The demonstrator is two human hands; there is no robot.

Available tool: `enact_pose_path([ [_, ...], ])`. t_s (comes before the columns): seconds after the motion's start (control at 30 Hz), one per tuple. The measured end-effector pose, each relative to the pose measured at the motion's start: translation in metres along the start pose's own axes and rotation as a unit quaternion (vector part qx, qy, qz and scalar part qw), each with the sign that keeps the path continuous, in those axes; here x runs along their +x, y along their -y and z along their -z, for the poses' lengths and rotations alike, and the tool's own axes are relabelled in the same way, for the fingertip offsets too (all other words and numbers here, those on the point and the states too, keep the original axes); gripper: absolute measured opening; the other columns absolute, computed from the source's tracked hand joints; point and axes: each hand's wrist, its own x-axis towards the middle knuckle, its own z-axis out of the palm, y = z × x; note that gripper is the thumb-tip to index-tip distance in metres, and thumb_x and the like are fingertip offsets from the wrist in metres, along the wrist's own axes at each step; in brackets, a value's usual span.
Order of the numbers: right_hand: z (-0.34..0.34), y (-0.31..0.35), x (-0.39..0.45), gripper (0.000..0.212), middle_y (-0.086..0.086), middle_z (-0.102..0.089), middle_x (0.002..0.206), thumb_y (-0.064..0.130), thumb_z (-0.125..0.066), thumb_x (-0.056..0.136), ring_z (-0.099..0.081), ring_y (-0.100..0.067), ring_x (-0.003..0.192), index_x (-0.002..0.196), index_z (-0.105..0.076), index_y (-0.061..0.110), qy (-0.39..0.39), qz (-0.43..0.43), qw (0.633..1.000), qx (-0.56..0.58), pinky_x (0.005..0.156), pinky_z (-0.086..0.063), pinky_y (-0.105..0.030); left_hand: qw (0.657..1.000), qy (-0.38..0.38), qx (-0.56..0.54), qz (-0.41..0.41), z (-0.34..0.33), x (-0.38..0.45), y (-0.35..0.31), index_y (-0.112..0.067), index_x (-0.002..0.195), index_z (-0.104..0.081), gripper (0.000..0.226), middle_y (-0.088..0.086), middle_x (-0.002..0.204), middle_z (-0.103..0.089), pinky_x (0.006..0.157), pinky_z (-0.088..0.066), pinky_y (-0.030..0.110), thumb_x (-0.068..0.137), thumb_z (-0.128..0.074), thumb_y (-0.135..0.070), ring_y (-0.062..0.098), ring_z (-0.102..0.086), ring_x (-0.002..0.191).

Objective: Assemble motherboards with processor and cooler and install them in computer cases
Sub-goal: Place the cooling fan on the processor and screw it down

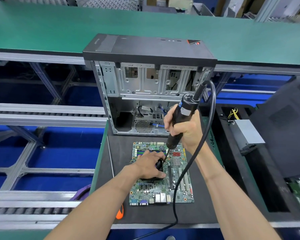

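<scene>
My left hand (150, 164) covers most of the black cooler (158, 166), fingers spread and pressing down on its top, so only a dark edge shows under my palm and between my fingers. The cooler sits on the green motherboard (163, 186), which lies flat on the black mat (199, 201) directly beneath both hands. My right hand (184, 127) is wrapped in a fist around the black electric screwdriver (182, 118), held tilted, its thin bit (165, 157) angling down to the cooler's corner just beside my left fingertips; the screw itself cannot be made out. A blue-and-white label on the screwdriver's barrel is too blurred to read. Its black cable (194, 161) loops off the top, drops across the board and runs out of frame below. Beyond my hands the open computer case (145, 87) stands upright; the lettering on its front panel is illegible. A grey power supply (248, 135) lies off to my right.
</scene>
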Motion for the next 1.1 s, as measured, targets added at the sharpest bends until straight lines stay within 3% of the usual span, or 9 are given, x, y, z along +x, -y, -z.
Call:
enact_pose_path([
  [0.13, 0.002, -0.002, 0.0, 0.029, -0.015, -0.06, 0.063, 0.006, -0.058, 0.041, -0.056, -0.022, 0.056, 0.069, -0.059, -0.003, 0.001, 0.008, 1.0, 0.008, 0.053, -0.045, -0.021, 1.0, 0.0, 0.005, 0.0, -0.001, 0.0, 0.0, -0.043, 0.108, -0.035, 0.046, -0.003, 0.131, -0.05, 0.103, -0.027, 0.05, 0.083, -0.073, -0.049, 0.025, -0.032, 0.123],
  [0.27, 0.003, -0.002, 0.0, 0.027, -0.012, -0.06, 0.062, 0.008, -0.058, 0.04, -0.055, -0.022, 0.056, 0.067, -0.062, 0.005, -0.007, 0.006, 1.0, 0.003, 0.053, -0.044, -0.021, 1.0, 0.001, 0.001, -0.002, -0.002, 0.002, 0.002, -0.037, 0.119, -0.041, 0.049, -0.003, 0.138, -0.048, 0.104, -0.026, 0.051, 0.083, -0.072, -0.049, 0.023, -0.029, 0.127],
  [0.47, 0.001, 0.001, 0.0, 0.028, -0.011, -0.061, 0.062, 0.008, -0.059, 0.039, -0.055, -0.021, 0.056, 0.065, -0.058, -0.001, -0.004, 0.007, 1.0, -0.009, 0.054, -0.044, -0.022, 1.0, 0.004, 0.005, -0.008, -0.001, -0.001, 0.0, -0.042, 0.107, -0.035, 0.045, -0.009, 0.115, -0.046, 0.097, -0.028, 0.047, 0.084, -0.072, -0.049, 0.02, -0.029, 0.109],
  [0.67, -0.004, 0.006, -0.003, 0.035, -0.017, -0.06, 0.063, 0.002, -0.059, 0.039, -0.055, -0.021, 0.053, 0.073, -0.059, -0.01, 0.008, -0.02, 1.0, -0.013, 0.054, -0.045, -0.022, 1.0, 0.013, 0.019, -0.001, 0.001, -0.004, -0.003, -0.039, 0.109, -0.034, 0.046, -0.004, 0.125, -0.049, 0.101, -0.029, 0.048, 0.084, -0.072, -0.048, 0.02, -0.03, 0.111],
  [0.77, -0.005, 0.016, -0.008, 0.035, -0.018, -0.062, 0.065, -0.008, -0.053, 0.042, -0.057, -0.019, 0.053, 0.076, -0.061, -0.011, 0.004, -0.02, 1.0, -0.016, 0.053, -0.045, -0.021, 1.0, 0.013, -0.002, 0.0, 0.002, -0.005, -0.004, -0.036, 0.118, -0.041, 0.049, -0.011, 0.108, -0.047, 0.093, -0.029, 0.044, 0.083, -0.073, -0.047, 0.022, -0.032, 0.108],
  [0.9, -0.006, 0.037, -0.015, 0.033, -0.016, -0.062, 0.065, 0.002, -0.057, 0.041, -0.056, -0.019, 0.052, 0.073, -0.065, 0.0, -0.015, 0.028, 0.999, 0.026, 0.052, -0.043, -0.023, 0.999, 0.0, -0.035, -0.018, 0.004, -0.006, -0.003, -0.038, 0.129, -0.043, 0.062, -0.013, 0.092, -0.042, 0.088, -0.037, 0.042, 0.079, -0.077, -0.049, 0.023, -0.038, 0.105],
  [0.97, -0.011, 0.044, -0.018, 0.033, -0.018, -0.061, 0.064, 0.006, -0.059, 0.041, -0.053, -0.021, 0.051, 0.073, -0.067, 0.003, -0.021, 0.036, 0.999, 0.027, 0.052, -0.041, -0.024, 0.999, -0.031, -0.03, -0.029, 0.001, -0.009, 0.002, -0.035, 0.133, -0.041, 0.072, -0.01, 0.098, -0.048, 0.094, -0.041, 0.043, 0.075, -0.079, -0.053, 0.025, -0.043, 0.111],
  [1.03, -0.02, 0.046, -0.021, 0.033, -0.019, -0.061, 0.063, 0.005, -0.059, 0.041, -0.052, -0.024, 0.05, 0.073, -0.067, 0.003, -0.025, 0.038, 0.999, 0.023, 0.053, -0.04, -0.025, 0.994, -0.098, -0.003, -0.049, -0.005, -0.014, 0.011, -0.034, 0.135, -0.042, 0.081, -0.007, 0.123, -0.052, 0.102, -0.038, 0.041, 0.069, -0.079, -0.062, 0.02, -0.039, 0.124],
  [1.1, -0.03, 0.044, -0.024, 0.033, -0.02, -0.06, 0.062, 0.0, -0.057, 0.04, -0.05, -0.026, 0.052, 0.072, -0.067, 0.003, -0.027, 0.038, 0.999, 0.023, 0.053, -0.039, -0.026, 0.978, -0.198, -0.014, -0.063, -0.015, -0.025, 0.023, -0.037, 0.126, -0.046, 0.071, -0.013, 0.13, -0.046, 0.1, -0.034, 0.037, 0.068, -0.073, -0.066, 0.013, -0.033, 0.122],
])
